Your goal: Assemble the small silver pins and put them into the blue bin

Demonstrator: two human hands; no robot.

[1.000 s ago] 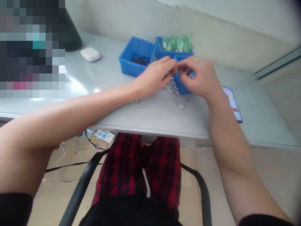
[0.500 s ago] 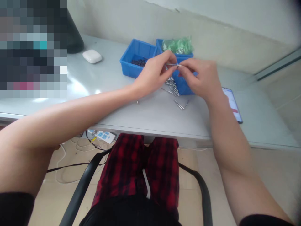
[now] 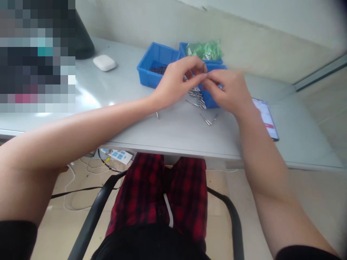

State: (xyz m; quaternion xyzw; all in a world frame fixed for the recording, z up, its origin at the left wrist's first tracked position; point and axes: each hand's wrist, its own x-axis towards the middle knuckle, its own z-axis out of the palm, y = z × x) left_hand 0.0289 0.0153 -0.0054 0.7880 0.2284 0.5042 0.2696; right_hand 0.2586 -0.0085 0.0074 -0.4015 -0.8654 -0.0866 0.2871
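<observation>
My left hand (image 3: 180, 76) and my right hand (image 3: 226, 86) meet fingertip to fingertip above the pile, both closed in a pinch. Between them is a thin metal pin, now almost wholly covered by the fingers. Below the hands lies a heap of slim silver metal pins (image 3: 197, 98), next to a blue bin (image 3: 213, 99) partly hidden by my right hand. A few loose pins (image 3: 206, 120) rest nearer the table edge, and a small one (image 3: 157, 115) lies by my left forearm.
Behind my left hand stands a blue bin (image 3: 148, 77) with dark small parts. Another blue bin (image 3: 183, 48) holds a green plastic bag (image 3: 207, 50). A white case (image 3: 104, 63) lies at the left, a phone (image 3: 267, 117) at the right. Chair arms (image 3: 99, 209) flank my legs.
The fingertips have closed together, so the pin that showed between them is now mostly hidden. The view has shifted slightly; the bins and loose pins stay in place.
</observation>
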